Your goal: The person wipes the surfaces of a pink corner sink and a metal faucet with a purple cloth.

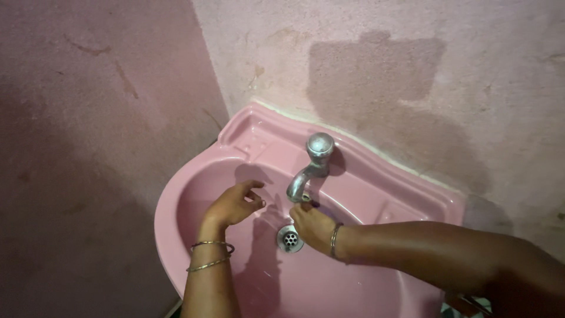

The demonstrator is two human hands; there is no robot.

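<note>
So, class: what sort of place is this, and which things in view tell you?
Most likely a washroom or bathroom corner. A pink wall-mounted basin has a metal tap and a drain, set against pink plastered walls.

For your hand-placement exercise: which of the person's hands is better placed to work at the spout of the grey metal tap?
Probably the right hand: its fingertips are at the spout mouth of the grey metal tap. The left hand hovers apart over the pink ceramic basin.
</note>
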